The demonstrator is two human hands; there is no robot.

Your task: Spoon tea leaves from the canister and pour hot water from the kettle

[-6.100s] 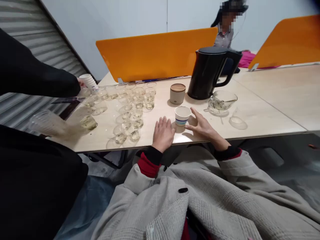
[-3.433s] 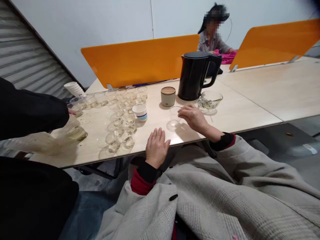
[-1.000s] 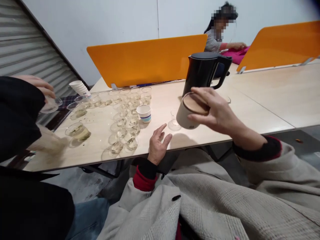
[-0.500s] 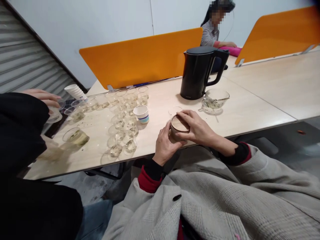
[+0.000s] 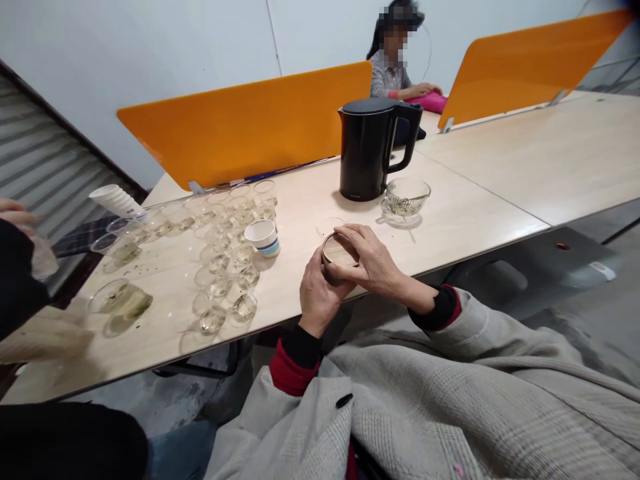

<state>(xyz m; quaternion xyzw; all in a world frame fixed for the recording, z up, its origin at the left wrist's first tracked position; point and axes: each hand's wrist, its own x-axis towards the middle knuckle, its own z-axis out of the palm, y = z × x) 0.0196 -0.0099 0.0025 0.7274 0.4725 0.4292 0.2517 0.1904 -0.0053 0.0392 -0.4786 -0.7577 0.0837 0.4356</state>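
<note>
Between my two hands is a small round container with a wood-coloured top (image 5: 341, 251), held at the table's front edge and tilted slightly. My left hand (image 5: 320, 290) wraps round its left side and underside. Across its right side, my right hand (image 5: 367, 260) grips with fingers on the far rim and thumb on the near one. Just behind lies a clear round disc or lid (image 5: 330, 227). To the left stands a white paper cup with blue bands (image 5: 263, 238). A glass bowl holding green leaves (image 5: 407, 199) sits to the right, beside a black electric kettle (image 5: 365, 150).
Several clear cups of pale liquid (image 5: 220, 257) crowd the table's left half. A stack of paper cups (image 5: 117, 201) leans behind them. A larger cup of leaves (image 5: 123, 300) is near a co-worker's dark sleeve (image 5: 20, 273). Orange dividers (image 5: 245, 127) line the back; another person (image 5: 395, 73) sits beyond.
The view has swung right, so things on the table sit further left. In my hands the container has tipped a little. The co-worker's hand at the left has drawn back toward the edge.
</note>
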